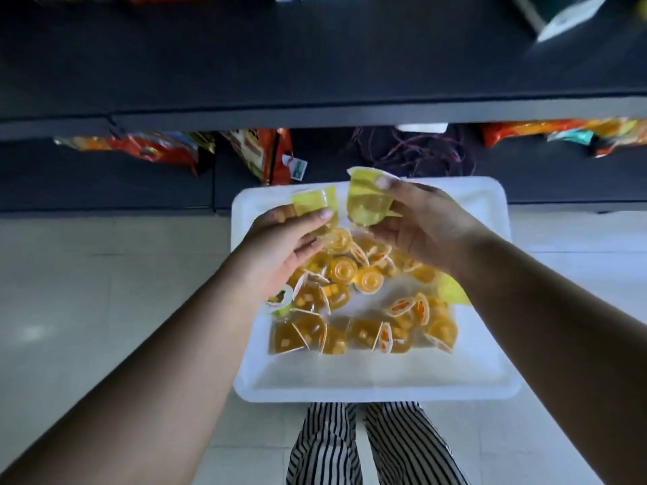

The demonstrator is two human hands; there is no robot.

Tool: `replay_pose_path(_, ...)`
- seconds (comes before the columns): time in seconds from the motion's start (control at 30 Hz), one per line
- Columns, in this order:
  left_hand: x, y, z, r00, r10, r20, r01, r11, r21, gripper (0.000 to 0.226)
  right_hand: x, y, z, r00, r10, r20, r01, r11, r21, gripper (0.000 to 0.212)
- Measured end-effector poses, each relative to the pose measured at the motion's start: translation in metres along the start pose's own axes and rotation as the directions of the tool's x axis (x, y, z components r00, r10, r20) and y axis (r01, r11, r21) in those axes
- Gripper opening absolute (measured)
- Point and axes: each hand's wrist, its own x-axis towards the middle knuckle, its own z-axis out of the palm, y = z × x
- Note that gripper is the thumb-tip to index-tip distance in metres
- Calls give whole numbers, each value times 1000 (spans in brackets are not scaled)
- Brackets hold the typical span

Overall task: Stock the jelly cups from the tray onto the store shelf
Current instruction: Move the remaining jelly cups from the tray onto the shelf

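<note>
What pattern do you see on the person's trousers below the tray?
The trousers have narrow black and white stripes, seen in the head view, just below the white tray.

Beyond my fingers (325, 214) the dark upper shelf (315, 82) lies bare and open. Below its front edge, snack bags (266, 152) and tangled cords (413, 152) crowd the lower shelf (105, 183).

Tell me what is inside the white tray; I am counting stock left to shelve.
The white tray holds a loose pile of orange jelly cups, some tipped on their sides. The left hand and right hand, each holding a yellow cup, cover part of it.
</note>
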Motion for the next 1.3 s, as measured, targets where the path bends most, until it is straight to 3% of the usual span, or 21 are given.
replay_pose_path(0.1,-46,55,14,989,119,86,-116,992,-42,36,-42,-58,34,992,-98,77,103,992,-71,40)
replay_pose_path(0.17,-86,96,26,968,223,111,-218,974,-62,30,-77,-101,57,973,-176,148,191,978,-89,38)
replay_pose_path(0.27,-148,156,48,912,381,152,-372,924,-85,25,-130,-168,90,919,-300,256,338,934,-118,55)
replay_pose_path(0.4,-242,234,81,791,562,241,-561,824,-82,19,-215,-246,135,809,-473,351,548,821,-157,41)
replay_pose_path(0.63,-358,311,126,628,733,262,-756,655,-20,35,-321,-318,181,603,-639,477,775,612,-160,24)
replay_pose_path(0.83,-401,344,153,531,829,175,-847,526,78,18,-368,-358,189,497,-750,436,863,482,-154,4)
replay_pose_path(1.13,-365,390,180,473,880,49,-853,444,274,24,-356,-399,183,491,-837,242,860,422,-288,12)
replay_pose_path(1.3,-334,425,216,334,939,79,-800,238,551,36,-324,-434,184,446,-891,82,812,363,-457,33)
